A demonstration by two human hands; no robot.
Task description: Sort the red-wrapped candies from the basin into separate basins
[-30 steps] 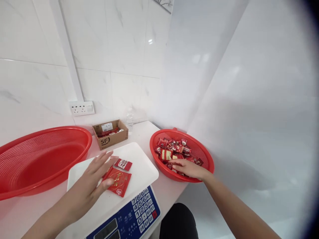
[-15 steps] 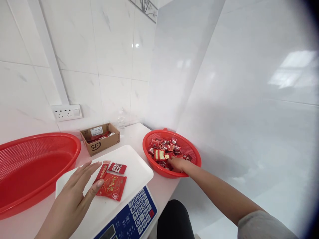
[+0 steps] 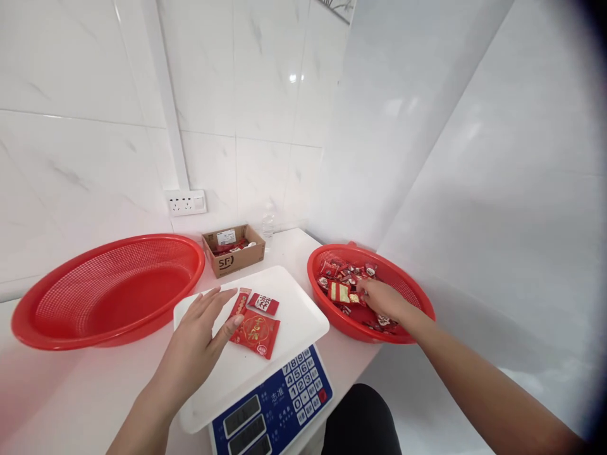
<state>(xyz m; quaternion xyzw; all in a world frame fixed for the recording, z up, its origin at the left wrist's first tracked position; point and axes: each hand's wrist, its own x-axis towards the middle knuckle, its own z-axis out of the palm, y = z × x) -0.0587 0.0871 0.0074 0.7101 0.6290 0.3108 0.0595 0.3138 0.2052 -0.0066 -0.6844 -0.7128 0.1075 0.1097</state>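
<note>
My left hand (image 3: 199, 332) lies flat and open on the white platter of an electronic scale (image 3: 294, 332), its thumb touching a large red packet (image 3: 256, 333). A slim red packet (image 3: 239, 302) and a small red packet (image 3: 263, 303) lie just beyond my fingers. My right hand (image 3: 382, 298) reaches into a small red basket (image 3: 417, 316) full of red wrapped candies (image 3: 341, 281), fingers down among them. Whether it grips one I cannot tell.
A large empty red mesh basket (image 3: 114, 287) stands at the left. A brown cardboard box (image 3: 233, 249) with red packets and a small water bottle (image 3: 268, 222) sit at the back by the tiled wall. A wall socket (image 3: 186, 203) is above. The scale's blue keypad (image 3: 298, 388) faces me.
My right hand has moved further into the small basket, toward its middle. My left hand stays flat on the scale by the packets. The view has shifted to the left.
</note>
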